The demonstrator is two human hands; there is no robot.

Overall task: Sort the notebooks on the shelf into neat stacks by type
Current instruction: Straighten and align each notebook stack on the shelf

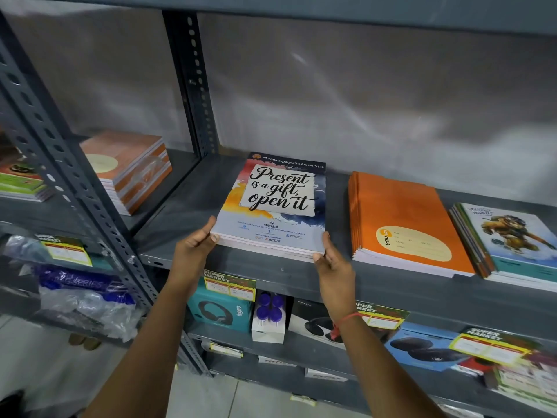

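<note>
Two bare forearms reach up from the bottom edge, the right one wearing a red thread at the wrist. On the grey metal shelf (271, 268), the left hand (193, 247) and right hand (333, 263) pinch the near corners of a stack of notebooks (272, 206), thumbs on top and fingers under the front edge; its cover reads "Present is a gift, open it", with "NAVIN GROUP" in small print below. Just to its right lies a stack of orange notebooks (404, 212) marked "YOUVA" on a yellow label, and beside that a stack with a cartoon figure on the cover (509, 236), cut off by the frame's right edge. In the neighbouring bay to the left sits a pile of brown-orange notebooks (129, 167). Below, the lower shelf holds a teal headphone box (221, 312) with blurred lettering, a small white box with purple caps (268, 318), and yellow "SUPER MARKET" price tags (229, 286) whose figures cannot be read.
</note>
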